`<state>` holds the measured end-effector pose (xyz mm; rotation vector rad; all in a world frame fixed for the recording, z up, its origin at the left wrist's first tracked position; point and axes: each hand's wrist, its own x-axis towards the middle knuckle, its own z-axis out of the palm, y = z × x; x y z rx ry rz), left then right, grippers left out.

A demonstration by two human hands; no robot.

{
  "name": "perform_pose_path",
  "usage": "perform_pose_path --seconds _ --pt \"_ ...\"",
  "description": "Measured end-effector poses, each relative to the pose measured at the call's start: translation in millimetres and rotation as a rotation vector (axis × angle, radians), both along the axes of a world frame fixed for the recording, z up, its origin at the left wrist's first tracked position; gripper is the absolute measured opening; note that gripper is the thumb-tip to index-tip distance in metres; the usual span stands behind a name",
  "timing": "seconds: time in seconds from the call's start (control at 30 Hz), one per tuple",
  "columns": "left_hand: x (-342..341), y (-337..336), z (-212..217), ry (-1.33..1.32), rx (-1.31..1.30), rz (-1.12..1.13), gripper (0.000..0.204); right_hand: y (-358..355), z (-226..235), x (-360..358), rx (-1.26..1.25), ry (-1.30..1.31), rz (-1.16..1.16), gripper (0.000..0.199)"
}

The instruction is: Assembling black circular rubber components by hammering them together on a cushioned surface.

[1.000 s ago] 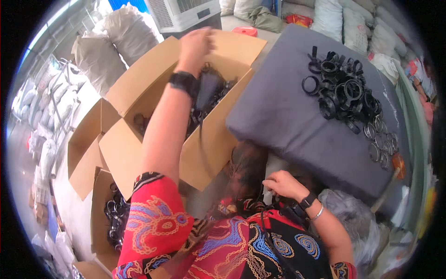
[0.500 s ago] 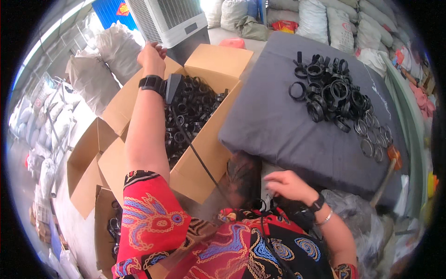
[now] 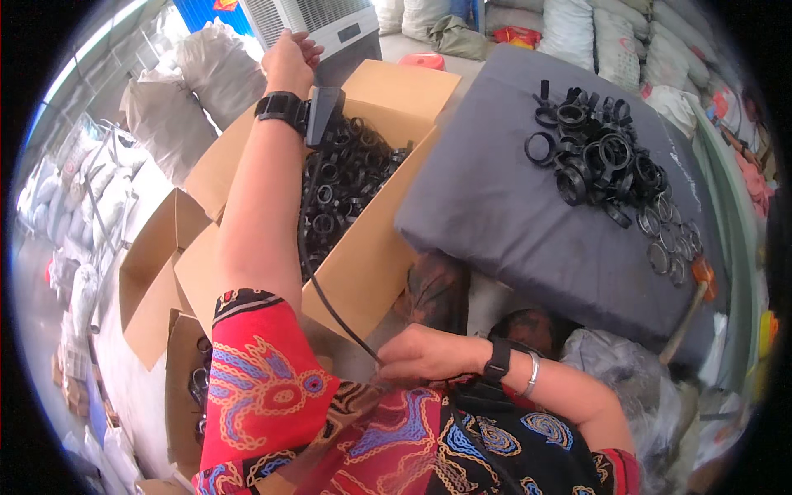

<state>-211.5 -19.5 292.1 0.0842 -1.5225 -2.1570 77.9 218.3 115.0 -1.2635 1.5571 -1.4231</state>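
Observation:
My left hand point(image 3: 289, 59) is raised at the far end of the cardboard box point(image 3: 365, 276), its fingers loosely bent with nothing visible in them. A black device point(image 3: 324, 117) sits on that wrist's strap. From it a black cable point(image 3: 328, 305) hangs across the box and runs down to my right hand point(image 3: 425, 353). The right fingers are closed on the cable in front of my patterned shirt. Many black ring-shaped clamps point(image 3: 351, 186) fill the box. More black ring clamps point(image 3: 606, 153) lie heaped on the grey padded surface point(image 3: 487, 181), with silvery rings point(image 3: 664, 235) beside them.
A hammer point(image 3: 703, 276) with an orange head leans by the padded surface's right edge. Another open carton point(image 3: 183, 388) with black parts stands at lower left. Clear plastic point(image 3: 615, 371) lies below right. Sacks point(image 3: 569, 33) and an air cooler point(image 3: 318, 25) stand behind.
My right hand has moved left and closed on the cable. My left hand has gone slightly up and right, and the cable now hangs in a curve.

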Motion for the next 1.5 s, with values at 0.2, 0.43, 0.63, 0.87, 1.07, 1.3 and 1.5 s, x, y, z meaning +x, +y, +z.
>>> perform_pose_path --seconds 0.2,0.43,0.63,0.87,1.07,1.3,1.5 --pt "0 10 -11 0.019 -0.029 -0.089 0.037 -12 24 -1 -0.011 -0.053 0.016 0.019" --pt "72 19 -42 0.067 -0.264 -0.560 0.031 78 -3 -17 0.193 -0.091 -0.264 0.030" --pt "156 77 -115 -0.187 -0.331 -0.629 0.023 138 -23 -13 0.386 -0.264 -0.488 0.025" --pt "145 122 -139 -0.120 0.482 -0.752 0.030 143 -9 -1 0.132 -0.462 -0.767 0.022" --pt "131 136 -151 -0.099 0.638 -0.721 0.032 150 -12 9 0.127 -0.401 -0.809 0.022" --pt "161 150 -191 -0.277 0.220 -0.538 0.020 172 -5 -3 0.100 -0.291 -0.934 0.022" --pt "209 175 -191 -0.243 -0.530 -1.256 0.018 190 -8 18 0.387 -0.028 -0.712 0.026"
